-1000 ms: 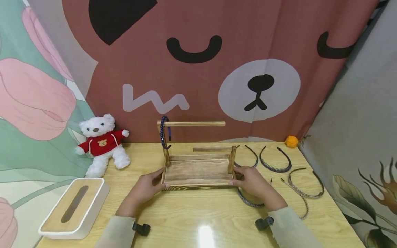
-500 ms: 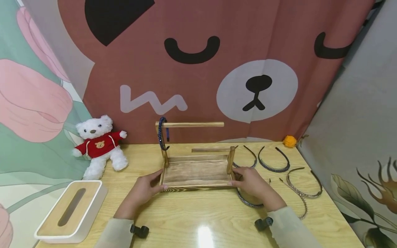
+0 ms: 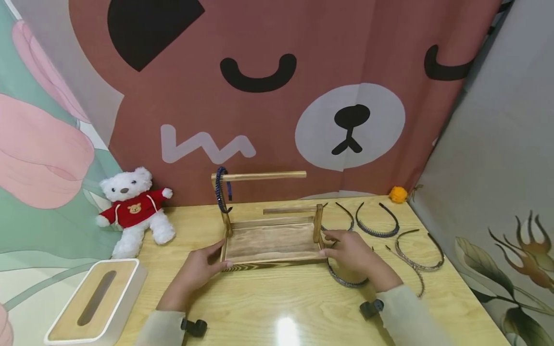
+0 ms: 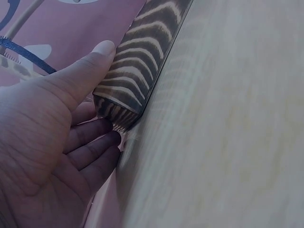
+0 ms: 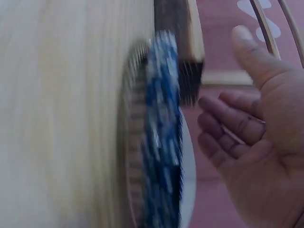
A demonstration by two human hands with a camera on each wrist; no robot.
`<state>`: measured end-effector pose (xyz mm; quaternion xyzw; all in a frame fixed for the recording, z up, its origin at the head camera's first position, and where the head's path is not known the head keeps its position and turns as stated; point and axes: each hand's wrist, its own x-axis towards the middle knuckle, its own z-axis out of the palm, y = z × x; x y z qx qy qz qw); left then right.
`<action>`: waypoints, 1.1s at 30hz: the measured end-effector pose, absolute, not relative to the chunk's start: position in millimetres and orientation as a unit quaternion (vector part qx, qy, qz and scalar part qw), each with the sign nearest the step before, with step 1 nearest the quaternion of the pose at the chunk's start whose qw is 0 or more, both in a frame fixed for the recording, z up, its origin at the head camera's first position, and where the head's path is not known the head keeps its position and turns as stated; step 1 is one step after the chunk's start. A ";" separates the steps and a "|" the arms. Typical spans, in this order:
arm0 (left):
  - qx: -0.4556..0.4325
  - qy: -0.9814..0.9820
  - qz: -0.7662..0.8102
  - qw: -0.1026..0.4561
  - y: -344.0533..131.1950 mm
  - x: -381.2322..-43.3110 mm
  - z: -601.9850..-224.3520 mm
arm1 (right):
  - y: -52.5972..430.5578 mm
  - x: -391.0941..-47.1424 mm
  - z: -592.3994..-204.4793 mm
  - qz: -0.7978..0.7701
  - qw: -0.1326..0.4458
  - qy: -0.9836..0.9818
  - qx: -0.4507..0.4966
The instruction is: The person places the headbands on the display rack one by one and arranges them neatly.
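A wooden headband rack [image 3: 270, 240] stands on the table, with a tall bar at the left and a shorter bar at the right. One dark blue headband [image 3: 220, 192] hangs from the left end of the tall bar. My left hand [image 3: 196, 269] holds the rack's left front corner, thumb against the front strip [image 4: 137, 61] and fingertips at the lower end. My right hand [image 3: 352, 252] is beside the right front corner; in the right wrist view a gap separates its loosely bent fingers from the wood. Near it lies a blue headband [image 5: 161, 128], blurred.
Several more headbands lie right of the rack, among them a dark toothed headband [image 3: 378, 233] and a brownish headband [image 3: 426, 266]. A white teddy bear [image 3: 136, 206] sits at the left behind a tissue box [image 3: 97, 300]. An orange pompom [image 3: 398, 194] rests at the back right.
The head view has shifted, so the whole scene sits a little further left. My right hand has eased slightly away from the rack's corner. My left hand keeps its place on the rack.
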<state>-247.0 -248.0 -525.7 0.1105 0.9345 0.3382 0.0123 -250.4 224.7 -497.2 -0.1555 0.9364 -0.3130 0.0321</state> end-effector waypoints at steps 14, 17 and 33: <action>0.108 0.937 0.331 0.001 -249.8 -246.6 -523.1 | 293.8 -205.9 -486.5 -0.216 0.011 0.951 -0.221; 0.111 0.937 0.332 -0.003 -251.3 -246.8 -522.2 | 297.0 -203.5 -484.3 -0.195 -0.001 0.945 -0.262; 0.110 0.932 0.345 0.009 -248.3 -245.4 -525.5 | 296.6 -192.7 -487.7 -0.178 -0.014 0.927 -0.328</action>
